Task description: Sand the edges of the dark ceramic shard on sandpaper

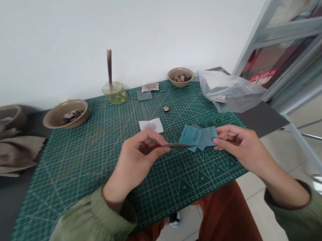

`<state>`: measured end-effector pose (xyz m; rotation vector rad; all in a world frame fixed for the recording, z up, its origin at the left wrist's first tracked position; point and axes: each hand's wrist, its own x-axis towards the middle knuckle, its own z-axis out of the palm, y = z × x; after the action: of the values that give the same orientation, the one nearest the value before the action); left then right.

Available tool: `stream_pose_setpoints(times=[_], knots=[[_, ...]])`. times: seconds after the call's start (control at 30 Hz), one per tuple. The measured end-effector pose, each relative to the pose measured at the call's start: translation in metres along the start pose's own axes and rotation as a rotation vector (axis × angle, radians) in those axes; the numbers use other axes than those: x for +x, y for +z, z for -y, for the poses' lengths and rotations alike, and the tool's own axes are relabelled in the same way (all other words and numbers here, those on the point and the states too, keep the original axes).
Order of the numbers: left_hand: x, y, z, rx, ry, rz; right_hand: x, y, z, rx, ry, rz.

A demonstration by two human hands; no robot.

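Note:
My left hand point(138, 157) is closed in a pinch on a thin dark stick point(174, 145) that points to the right, just above the green cutting mat point(92, 157). My right hand point(240, 146) pinches the edge of a blue square of sandpaper point(209, 136). A second blue sandpaper piece point(190, 136) overlaps it, and the stick's tip reaches its lower edge. Both hands hover near the mat's front right part.
A white paper scrap point(151, 125) and a small dark piece point(165, 109) lie beyond the hands. Two bowls of dark pieces point(65, 114) point(181, 76), a glass jar with a brush point(115, 92), a plastic bag point(227, 90), brown cloth point(1, 150) and a metal frame point(295, 71) surround the mat.

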<state>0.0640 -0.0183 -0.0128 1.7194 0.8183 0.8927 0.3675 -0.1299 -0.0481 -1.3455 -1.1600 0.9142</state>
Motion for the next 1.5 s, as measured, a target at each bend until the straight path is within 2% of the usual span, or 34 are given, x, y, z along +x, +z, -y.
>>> stream_pose_setpoints(times=[0.23,0.4,0.57,0.77,0.9,1.0,1.07,1.13,1.27,1.33,1.4,1.5], knots=[[0.006,-0.004,0.006,-0.023,-0.007,-0.153,0.002,-0.010,0.005,-0.017,-0.010,-0.132],[0.008,-0.004,0.010,-0.052,-0.025,-0.152,0.005,-0.020,0.008,-0.032,-0.042,-0.228],[0.007,-0.004,0.011,-0.059,-0.067,-0.155,0.006,-0.029,0.010,-0.045,-0.078,-0.259],[0.007,-0.004,0.012,-0.124,-0.090,-0.152,0.006,-0.036,0.006,-0.092,-0.051,-0.290],[0.007,-0.003,0.012,-0.146,-0.095,-0.161,0.008,-0.048,0.001,-0.250,-0.060,-0.299],[0.007,-0.002,0.012,-0.157,-0.094,-0.164,0.008,-0.053,0.005,-0.591,-0.215,-0.382],[0.007,-0.001,0.012,-0.152,-0.083,-0.160,0.006,-0.045,0.014,-0.750,-0.339,-0.439],[0.008,-0.001,0.013,-0.145,-0.068,-0.155,0.003,-0.026,0.025,-0.710,-0.377,-0.381],[0.007,-0.001,0.012,-0.155,-0.049,-0.128,0.001,0.030,0.042,-0.465,-0.215,-0.065],[0.006,0.000,0.011,-0.165,-0.045,-0.109,0.003,0.051,0.044,-0.402,-0.139,0.029],[0.005,0.001,0.011,-0.174,-0.042,-0.100,0.005,0.061,0.043,-0.356,-0.108,0.052],[0.005,0.002,0.011,-0.178,-0.045,-0.097,0.007,0.058,0.038,-0.300,-0.087,0.029]])
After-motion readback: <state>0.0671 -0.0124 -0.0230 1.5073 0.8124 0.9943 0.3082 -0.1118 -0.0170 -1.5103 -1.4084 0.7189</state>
